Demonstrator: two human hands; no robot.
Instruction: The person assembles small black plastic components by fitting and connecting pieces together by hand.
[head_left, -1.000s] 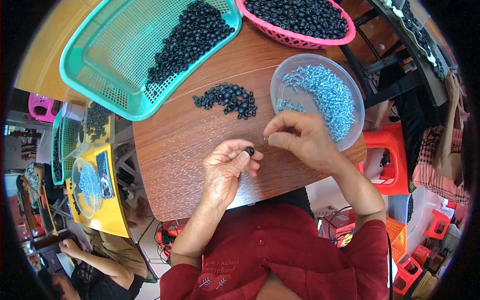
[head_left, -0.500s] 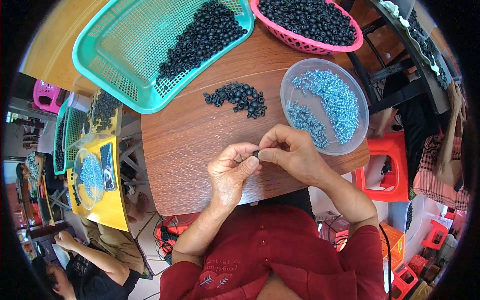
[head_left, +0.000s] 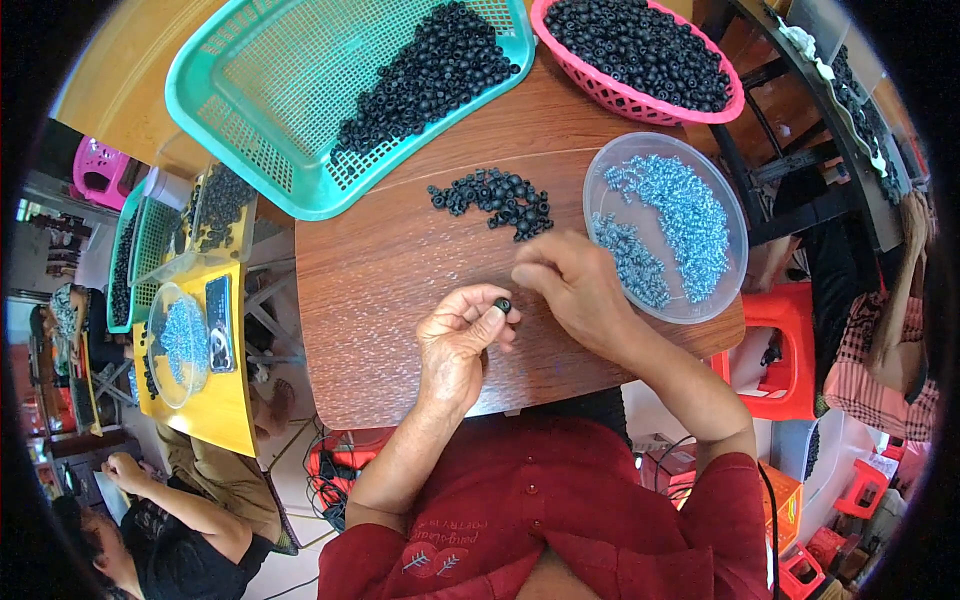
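Between thumb and fingertips, my left hand (head_left: 455, 340) pinches a small round black piece (head_left: 502, 304) with a hole facing up. To its right, over the wooden table, my right hand (head_left: 580, 290) is apart from it, its fingers bent and blurred; whether they hold anything does not show. Just beyond that hand lies a loose pile of small round black pieces (head_left: 495, 200), several of them with holes. A clear round tub (head_left: 668, 312) beside my right hand holds many tiny translucent blue pieces (head_left: 690, 225).
A green mesh basket (head_left: 235, 160) and a pink basket (head_left: 650, 105) of black pieces stand at the table's far side. A red stool (head_left: 780, 345) is to the right. At left, a person in black (head_left: 195, 540) sits near a yellow table (head_left: 235, 400) carrying a phone (head_left: 219, 320).
My hands have parted: the right one has drawn up and away from the black piece, toward the pile. The left stays put, keeping the piece. The whole view has shifted slightly.
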